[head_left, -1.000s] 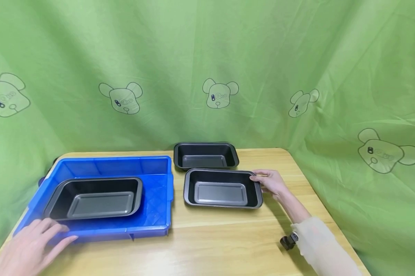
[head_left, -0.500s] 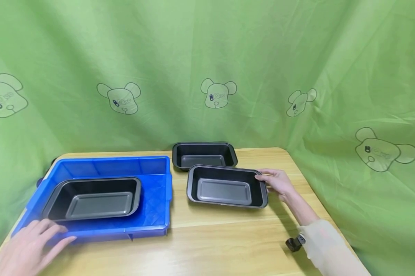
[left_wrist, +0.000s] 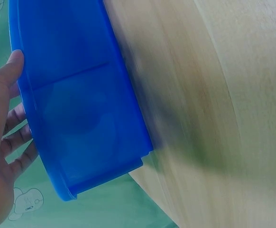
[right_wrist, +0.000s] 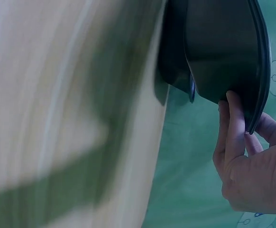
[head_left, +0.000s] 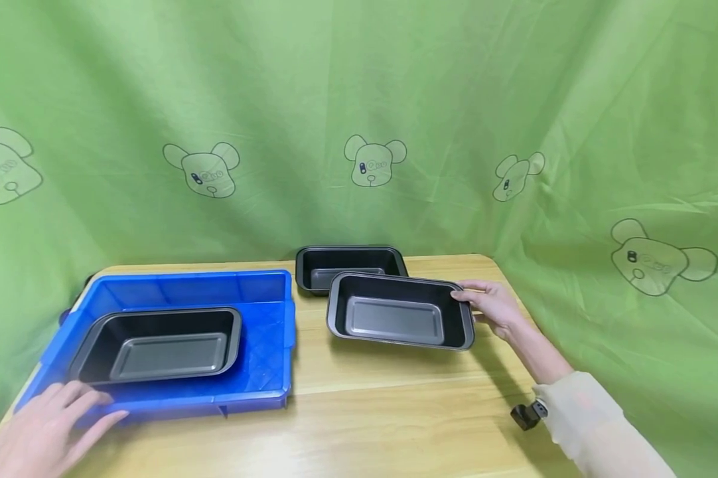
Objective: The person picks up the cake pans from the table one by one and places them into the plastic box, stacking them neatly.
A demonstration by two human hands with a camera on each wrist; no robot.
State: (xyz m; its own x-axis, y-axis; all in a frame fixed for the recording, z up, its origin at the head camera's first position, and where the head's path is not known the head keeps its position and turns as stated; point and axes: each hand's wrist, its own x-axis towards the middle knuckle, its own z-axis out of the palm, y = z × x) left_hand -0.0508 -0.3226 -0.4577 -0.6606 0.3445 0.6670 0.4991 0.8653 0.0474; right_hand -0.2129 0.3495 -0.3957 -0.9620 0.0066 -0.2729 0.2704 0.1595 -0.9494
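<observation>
**Right hand lifts a black pan off the bench**

The right hand [head_left: 495,307] holds a black pan [head_left: 397,312] by its right end. Its fingers [right_wrist: 234,126] curl up under the rim, and the thumb lies on top of the rim. The pan is off the bench [head_left: 365,411] and a bit tilted, with a shadow under it. It hangs just to the right of the blue bin [head_left: 263,358] and partly hides a second pan [head_left: 335,260] that sits at the back of the bench, near the green cloth [head_left: 395,99].

The left hand [head_left: 42,431] rests on the near left corner of the blue bin. Its fingers [left_wrist: 19,137] are straight and spread, lying flat on the bin's side wall, and the thumb points along the rim. It does not grip anything.

A third pan [head_left: 156,345] sits inside the blue bin, toward the left. The bin stands on the left part of the bench, close to the front edge.

The right arm wears a pale sleeve [head_left: 598,425]. A small black camera [head_left: 526,415] is strapped at the wrist. The green cloth has bear faces printed on it.
</observation>
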